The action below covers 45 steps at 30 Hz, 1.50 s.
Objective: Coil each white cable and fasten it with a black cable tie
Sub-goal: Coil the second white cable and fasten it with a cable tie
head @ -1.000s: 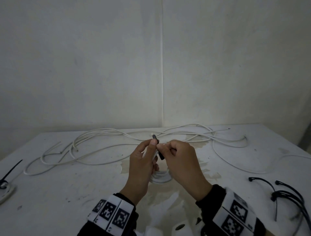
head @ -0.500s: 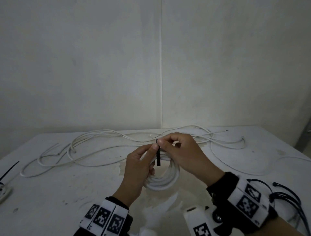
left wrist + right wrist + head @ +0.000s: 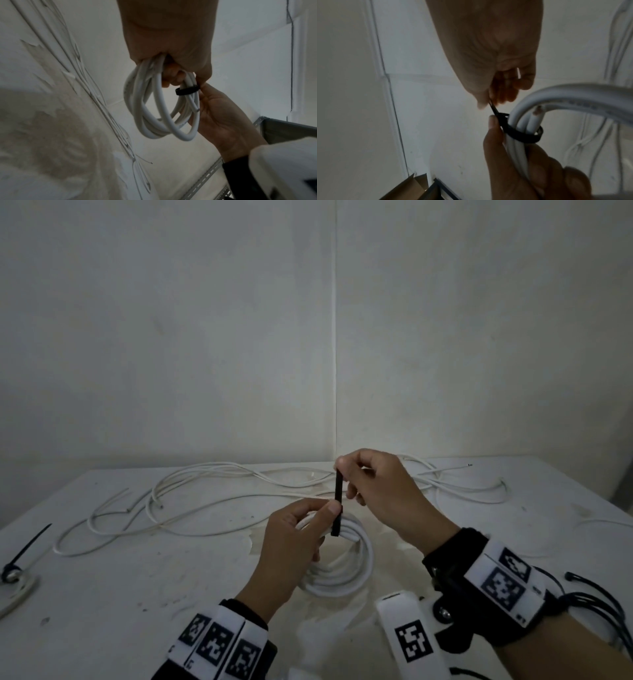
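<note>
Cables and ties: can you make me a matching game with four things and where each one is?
Things:
1. coiled white cable
2. black cable tie
3. loose white cables
4. spare black ties

Places:
A. spread across the table's far side
B. gripped in the left hand
C. lying at the table's right edge
D. looped round the coil, tail pinched by the right hand

Pairs: 1-B, 2-D, 3-A, 4-C

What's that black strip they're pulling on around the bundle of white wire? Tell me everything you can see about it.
It is a black cable tie, a thin, flat strip that looks like plastic. One part is looped around the strands of the white cable coil, gathering them side by side; the wrist views show the band close around them. Its free tail rises nearly upright from the loop. The right hand pinches the tail's top end, while the left hand holds the coil with its thumb beside the loop. All of this is held above the table.
</note>
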Available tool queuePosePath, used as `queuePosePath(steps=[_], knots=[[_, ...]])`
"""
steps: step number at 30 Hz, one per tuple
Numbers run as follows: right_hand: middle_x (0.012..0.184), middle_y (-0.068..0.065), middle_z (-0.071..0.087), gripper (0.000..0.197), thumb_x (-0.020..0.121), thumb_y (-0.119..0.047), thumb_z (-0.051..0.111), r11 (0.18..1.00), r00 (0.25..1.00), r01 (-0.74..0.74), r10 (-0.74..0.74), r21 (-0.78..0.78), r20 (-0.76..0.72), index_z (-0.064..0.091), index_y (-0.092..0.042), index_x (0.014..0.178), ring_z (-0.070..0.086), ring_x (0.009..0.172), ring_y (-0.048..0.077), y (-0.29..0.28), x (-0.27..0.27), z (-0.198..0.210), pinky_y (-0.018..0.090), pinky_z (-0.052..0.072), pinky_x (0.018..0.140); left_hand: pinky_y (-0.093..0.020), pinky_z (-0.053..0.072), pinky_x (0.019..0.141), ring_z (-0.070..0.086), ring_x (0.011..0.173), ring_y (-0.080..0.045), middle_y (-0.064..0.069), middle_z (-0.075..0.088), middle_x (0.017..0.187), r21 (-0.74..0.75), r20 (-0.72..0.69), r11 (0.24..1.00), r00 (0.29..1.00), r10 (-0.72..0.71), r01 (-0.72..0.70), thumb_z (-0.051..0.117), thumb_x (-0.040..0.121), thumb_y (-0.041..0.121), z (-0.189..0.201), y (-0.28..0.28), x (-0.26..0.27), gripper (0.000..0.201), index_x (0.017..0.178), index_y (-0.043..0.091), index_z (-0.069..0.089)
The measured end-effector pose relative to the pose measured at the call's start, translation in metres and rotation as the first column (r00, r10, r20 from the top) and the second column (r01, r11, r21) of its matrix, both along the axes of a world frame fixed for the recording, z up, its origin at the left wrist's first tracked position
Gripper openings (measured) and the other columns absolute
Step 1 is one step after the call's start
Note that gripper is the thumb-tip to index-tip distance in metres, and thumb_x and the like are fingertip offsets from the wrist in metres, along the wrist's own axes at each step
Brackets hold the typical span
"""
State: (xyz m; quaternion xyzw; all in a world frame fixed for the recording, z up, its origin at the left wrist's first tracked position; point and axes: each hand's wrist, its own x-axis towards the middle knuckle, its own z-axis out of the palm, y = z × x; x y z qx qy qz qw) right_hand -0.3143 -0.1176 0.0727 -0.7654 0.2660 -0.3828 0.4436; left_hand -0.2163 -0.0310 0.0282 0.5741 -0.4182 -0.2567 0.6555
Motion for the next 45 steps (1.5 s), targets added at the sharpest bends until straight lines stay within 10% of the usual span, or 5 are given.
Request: queuePosePath(steps=[12,26,36,45], knots=[[0.049,-0.008,0.042,0.037,0.090,-0.020,0.056,0.949,0.989,0.146,-0.146,-0.278,0.023,0.041,-0.022,0.056,0.045,0.047,0.000,0.006,0.006,-0.014,0.015,0.034,0.048,-0.012,0.037,0.042,0.048,0.041,0.003,0.014,0.058,0.046,-0.066,0.092,0.998,0.996,0.007,0.000,0.062,0.084,0.014,0.003,0.002,-0.005,0.020,0.066,0.021,0.067],[0.057,0.006,0.050,0.030,0.090,-0.021,0.055,0.974,0.982,0.169,-0.153,-0.150,0.113,0.057,0.001,0.070,0.042,0.051,0.010,0.002,0.013,-0.015,0.018,0.035,0.051,-0.014,0.036,0.041,0.043,0.038,0.000,0.012,0.053,0.042,-0.058,0.068,0.998,0.998,0.011,-0.007,0.060,0.086,0.015,0.005,0.001,-0.008,0.025,0.063,0.021,0.066],[0.047,-0.007,0.049,0.030,0.087,-0.018,0.061,0.988,0.995,0.087,-0.080,-0.127,0.062,0.047,-0.013,0.061,0.040,0.045,0.004,-0.003,0.008,-0.014,0.017,0.035,0.049,-0.013,0.037,0.044,0.046,0.040,0.001,0.013,0.057,0.046,-0.067,0.114,0.997,0.993,0.035,-0.027,0.061,0.085,0.017,0.007,-0.003,-0.006,0.028,0.058,0.019,0.065],[0.066,-0.005,0.058,0.053,0.078,-0.059,0.028,0.999,0.998,-0.051,0.051,-0.008,0.021,0.057,-0.014,0.078,0.056,0.065,0.007,0.017,0.012,-0.035,0.024,0.043,0.066,-0.019,0.035,0.037,0.036,0.035,-0.007,0.007,0.041,0.038,-0.033,-0.144,0.983,0.974,0.173,-0.179,0.057,0.088,0.032,0.016,-0.005,0.010,0.034,0.058,0.016,0.061]])
